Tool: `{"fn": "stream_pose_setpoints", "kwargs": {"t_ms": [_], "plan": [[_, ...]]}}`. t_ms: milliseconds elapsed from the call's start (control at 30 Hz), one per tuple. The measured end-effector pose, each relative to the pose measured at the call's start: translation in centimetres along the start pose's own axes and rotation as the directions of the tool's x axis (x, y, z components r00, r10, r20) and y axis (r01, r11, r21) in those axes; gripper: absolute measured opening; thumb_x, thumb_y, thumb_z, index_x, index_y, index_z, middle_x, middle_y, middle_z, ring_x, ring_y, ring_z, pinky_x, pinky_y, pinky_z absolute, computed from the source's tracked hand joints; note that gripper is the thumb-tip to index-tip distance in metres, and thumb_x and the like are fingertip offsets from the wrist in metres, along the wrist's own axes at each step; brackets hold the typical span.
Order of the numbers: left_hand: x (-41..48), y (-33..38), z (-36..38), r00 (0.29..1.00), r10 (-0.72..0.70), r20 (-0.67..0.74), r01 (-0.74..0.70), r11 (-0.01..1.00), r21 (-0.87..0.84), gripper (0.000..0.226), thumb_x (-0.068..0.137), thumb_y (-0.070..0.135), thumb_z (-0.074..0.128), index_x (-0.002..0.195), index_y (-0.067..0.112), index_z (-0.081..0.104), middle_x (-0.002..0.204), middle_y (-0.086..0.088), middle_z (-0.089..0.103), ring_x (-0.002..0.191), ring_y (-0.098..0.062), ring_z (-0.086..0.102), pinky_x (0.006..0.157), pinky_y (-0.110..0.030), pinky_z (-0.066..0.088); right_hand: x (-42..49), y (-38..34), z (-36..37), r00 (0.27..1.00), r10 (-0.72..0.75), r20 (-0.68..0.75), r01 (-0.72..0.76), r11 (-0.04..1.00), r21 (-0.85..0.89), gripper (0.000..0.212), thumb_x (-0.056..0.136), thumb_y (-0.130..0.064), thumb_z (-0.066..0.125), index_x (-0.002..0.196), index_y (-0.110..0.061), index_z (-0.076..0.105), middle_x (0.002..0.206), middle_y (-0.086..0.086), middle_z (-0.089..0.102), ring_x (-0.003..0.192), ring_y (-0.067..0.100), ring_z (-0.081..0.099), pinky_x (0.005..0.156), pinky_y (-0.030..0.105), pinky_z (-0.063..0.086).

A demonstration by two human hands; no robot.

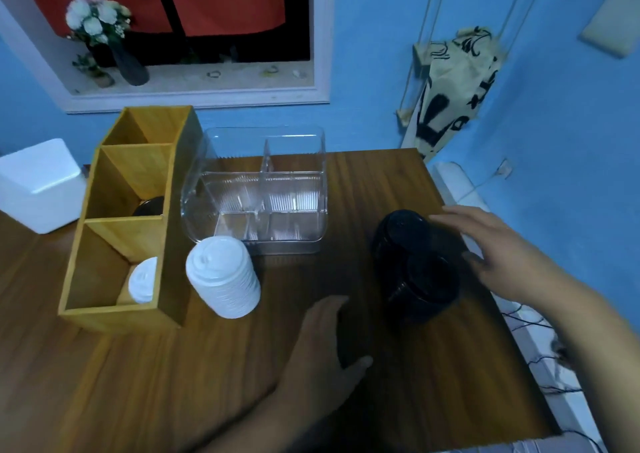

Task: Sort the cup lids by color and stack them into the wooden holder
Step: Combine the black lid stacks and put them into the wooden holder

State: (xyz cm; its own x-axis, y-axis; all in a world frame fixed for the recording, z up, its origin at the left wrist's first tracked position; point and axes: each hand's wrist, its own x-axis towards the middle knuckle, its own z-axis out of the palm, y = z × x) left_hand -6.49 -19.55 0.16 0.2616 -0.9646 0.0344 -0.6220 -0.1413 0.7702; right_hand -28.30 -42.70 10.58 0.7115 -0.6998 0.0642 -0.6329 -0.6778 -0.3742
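Hands spread wide, empty: right hand [491, 248] just beside the black lid stack [415, 265], left hand [322, 348] near it.

**No legible writing in view**

Nothing readable is showing anywhere. The cream fabric bag [453, 92] hanging against the blue wall [561, 147] is carrying bold black brush-like marks, but folds and blur are keeping them from reading as letters.

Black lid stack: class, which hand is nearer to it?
Right. The right hand is beside the black lid stack, at its right; the left hand lies apart, in front-left.
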Motion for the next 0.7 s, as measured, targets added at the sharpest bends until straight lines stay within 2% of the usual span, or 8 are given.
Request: {"fn": "stream_pose_setpoints", "kwargs": {"t_ms": [67, 167, 267, 333, 400, 533, 700], "plan": [[2.8, 2.0, 2.2, 0.994, 0.060, 0.091, -0.061, 0.998, 0.007, 0.102, 0.078, 0.049, 0.082, 0.157, 0.030, 0.019, 0.152, 0.019, 0.023, 0.144, 0.002, 0.017, 0.118, -0.011, 0.011, 1.5, 2.3, 0.0, 0.989, -0.009, 0.150, 0.016, 0.999, -0.045, 0.092, 0.087, 0.000, 0.067, 0.142, -0.061, 0.028, 0.160, -0.022, 0.017, 0.148, 0.012, 0.024, 0.112, 0.032, 0.034], [6.3, 4.2, 5.0, 0.993, 0.099, 0.063, -0.101, 0.995, 0.023, 0.116, 0.072, 0.054, 0.085, 0.159, 0.024, 0.015, 0.159, 0.010, 0.026, 0.143, 0.000, 0.017, 0.114, -0.008, 0.004, 3.2, 3.7, 1.4, 0.977, -0.108, 0.183, 0.108, 0.994, 0.009, 0.098, 0.085, -0.009, 0.076, 0.150, -0.056, 0.021, 0.162, -0.025, 0.003, 0.147, 0.008, 0.024, 0.109, 0.032, 0.041], [7.5, 4.5, 6.5, 0.998, 0.056, -0.007, -0.056, 0.998, 0.026, 0.112, 0.071, 0.056, 0.085, 0.157, 0.024, 0.021, 0.154, 0.011, 0.035, 0.140, -0.006, 0.030, 0.115, -0.016, 0.015, 4.2, 4.3, 4.0, 0.968, -0.181, 0.174, 0.174, 0.983, 0.051, 0.099, 0.087, 0.001, 0.071, 0.152, -0.052, 0.019, 0.164, -0.022, -0.001, 0.145, 0.003, 0.020, 0.109, 0.028, 0.038], [7.5, 4.0, 6.4, 0.998, 0.053, -0.036, -0.052, 0.998, 0.023, 0.105, 0.071, 0.055, 0.085, 0.153, 0.027, 0.027, 0.147, 0.013, 0.041, 0.135, -0.006, 0.037, 0.115, -0.019, 0.025, 4.8, 4.6, 5.6, 0.968, -0.205, 0.148, 0.193, 0.977, 0.094, 0.096, 0.088, -0.006, 0.073, 0.152, -0.051, 0.018, 0.164, -0.020, 0.000, 0.146, 0.003, 0.018, 0.113, 0.030, 0.032], [7.0, 3.5, 5.8, 0.997, 0.055, -0.050, -0.054, 0.998, 0.007, 0.100, 0.070, 0.052, 0.086, 0.150, 0.029, 0.031, 0.142, 0.016, 0.044, 0.132, -0.004, 0.041, 0.114, -0.024, 0.034, 5.4, 4.6, 6.8, 0.973, -0.205, 0.105, 0.185, 0.967, 0.177, 0.095, 0.085, -0.017, 0.078, 0.153, -0.048, 0.019, 0.164, -0.017, 0.005, 0.147, 0.008, 0.023, 0.114, 0.033, 0.033], [5.5, 1.5, 3.4, 0.993, 0.044, -0.109, -0.045, 0.999, -0.007, 0.093, 0.068, 0.049, 0.088, 0.144, 0.032, 0.037, 0.137, 0.020, 0.047, 0.129, -0.005, 0.047, 0.109, -0.027, 0.040, 6.0, 3.7, 9.1, 0.990, -0.134, -0.037, 0.139, 0.931, 0.338, 0.099, 0.069, -0.031, 0.091, 0.149, -0.040, 0.032, 0.157, -0.015, 0.021, 0.139, 0.010, 0.036, 0.110, 0.041, 0.043], [4.1, -1.2, 0.7, 0.984, -0.011, -0.176, 0.017, 0.999, 0.031, 0.097, 0.072, 0.052, 0.087, 0.150, 0.022, 0.038, 0.141, 0.016, 0.050, 0.132, -0.010, 0.048, 0.111, -0.031, 0.040, 6.8, 2.3, 10.6, 0.992, -0.083, -0.099, 0.112, 0.931, 0.348, 0.102, 0.064, -0.037, 0.093, 0.146, -0.038, 0.032, 0.153, -0.014, 0.023, 0.136, 0.009, 0.033, 0.112, 0.036, 0.037]]}}
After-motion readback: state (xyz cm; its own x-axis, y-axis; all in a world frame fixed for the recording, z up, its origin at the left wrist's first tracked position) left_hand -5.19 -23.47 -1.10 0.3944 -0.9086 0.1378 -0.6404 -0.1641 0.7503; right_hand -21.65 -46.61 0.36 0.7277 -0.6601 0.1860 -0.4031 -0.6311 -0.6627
